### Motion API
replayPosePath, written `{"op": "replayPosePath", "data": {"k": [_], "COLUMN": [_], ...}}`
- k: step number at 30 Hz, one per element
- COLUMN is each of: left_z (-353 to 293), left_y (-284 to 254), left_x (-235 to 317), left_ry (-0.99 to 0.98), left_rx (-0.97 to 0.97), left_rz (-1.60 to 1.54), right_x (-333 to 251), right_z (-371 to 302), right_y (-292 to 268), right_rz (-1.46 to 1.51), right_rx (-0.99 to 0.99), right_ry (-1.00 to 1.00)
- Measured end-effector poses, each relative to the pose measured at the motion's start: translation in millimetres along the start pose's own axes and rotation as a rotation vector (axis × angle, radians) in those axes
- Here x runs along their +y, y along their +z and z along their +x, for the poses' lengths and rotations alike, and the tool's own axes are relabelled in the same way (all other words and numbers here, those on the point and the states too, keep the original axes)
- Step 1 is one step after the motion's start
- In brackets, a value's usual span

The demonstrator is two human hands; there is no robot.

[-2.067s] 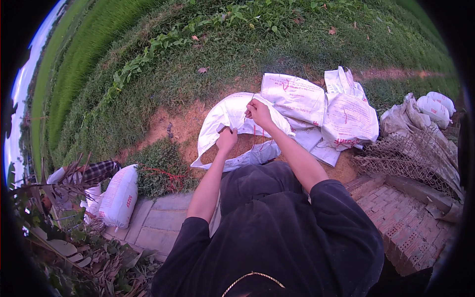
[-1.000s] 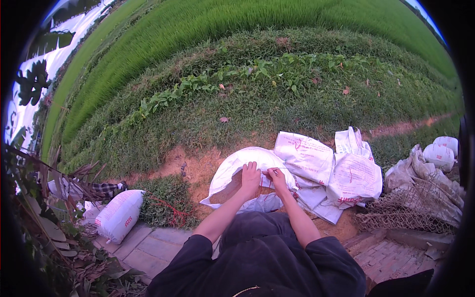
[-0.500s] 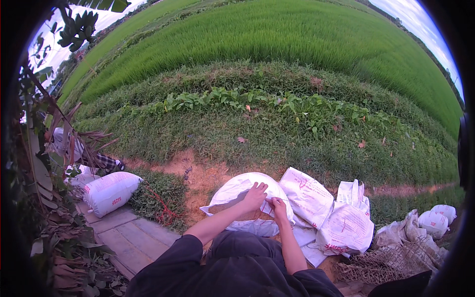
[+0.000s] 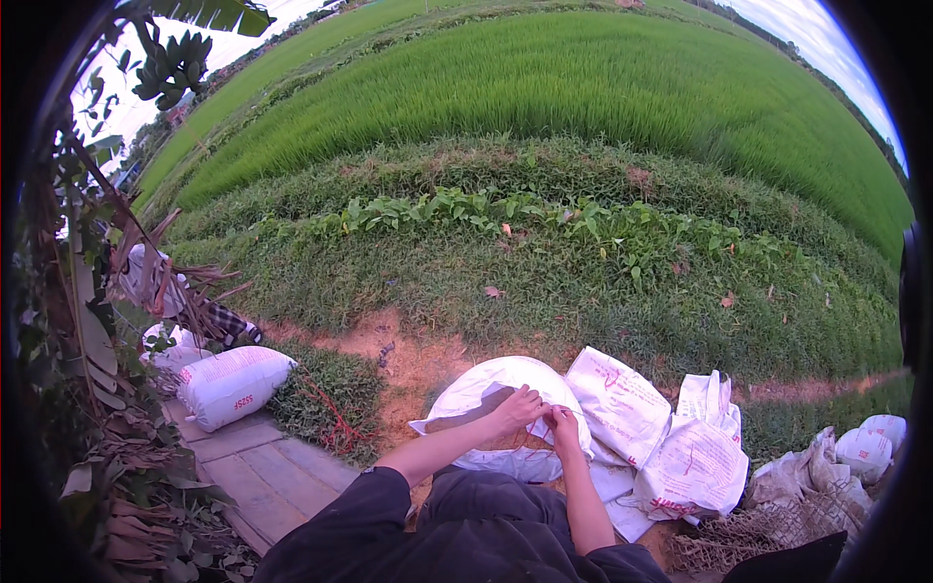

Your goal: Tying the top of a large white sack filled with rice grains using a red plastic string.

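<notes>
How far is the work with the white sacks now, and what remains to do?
Done, it seems: two filled white sacks lie at the right and another sack lies at the left by the boards. In hand: the left hand and right hand meet at the mouth of the big white sack, apparently working a thin string. Left: this mouth does not yet look shut.

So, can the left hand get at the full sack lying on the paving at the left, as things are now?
Probably not. The left hand rests on the open sack, and the full sack lies well off to the left, beyond a grass patch.
</notes>
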State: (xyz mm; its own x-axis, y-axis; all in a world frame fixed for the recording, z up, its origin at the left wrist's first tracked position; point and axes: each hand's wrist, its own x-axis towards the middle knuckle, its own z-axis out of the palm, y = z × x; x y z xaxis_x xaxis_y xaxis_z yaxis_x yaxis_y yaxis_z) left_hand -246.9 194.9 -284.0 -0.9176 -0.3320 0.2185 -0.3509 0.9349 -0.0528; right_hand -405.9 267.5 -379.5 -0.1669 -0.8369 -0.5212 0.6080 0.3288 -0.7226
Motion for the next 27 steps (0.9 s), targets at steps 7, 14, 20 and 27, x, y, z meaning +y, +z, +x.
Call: {"op": "replayPosePath", "data": {"k": [7, 14, 20, 27], "left_z": [13.2, 8.8, 9.8, 18.4], "left_y": [-2.9, 9.2, -3.3, -18.2], "left_x": [-4.2, -47.2, -45.8, -37.7], "left_ry": [-0.347, -0.366, -0.343, -0.454], "left_rx": [-0.114, -0.066, -0.513, -0.329], "left_rz": [0.23, -0.137, -0.15, -0.368], "right_x": [-6.8, -4.5, -3.7, 1.4], "right_z": [-7.5, -4.2, -2.7, -1.8], "right_y": [22.7, 18.5, 16.7, 9.5], "right_rz": [-0.058, 0.04, 0.041, 0.03], "right_rx": [-0.038, -0.038, -0.041, -0.028], "right_ry": [-0.055, -0.029, -0.016, 0.003]}}
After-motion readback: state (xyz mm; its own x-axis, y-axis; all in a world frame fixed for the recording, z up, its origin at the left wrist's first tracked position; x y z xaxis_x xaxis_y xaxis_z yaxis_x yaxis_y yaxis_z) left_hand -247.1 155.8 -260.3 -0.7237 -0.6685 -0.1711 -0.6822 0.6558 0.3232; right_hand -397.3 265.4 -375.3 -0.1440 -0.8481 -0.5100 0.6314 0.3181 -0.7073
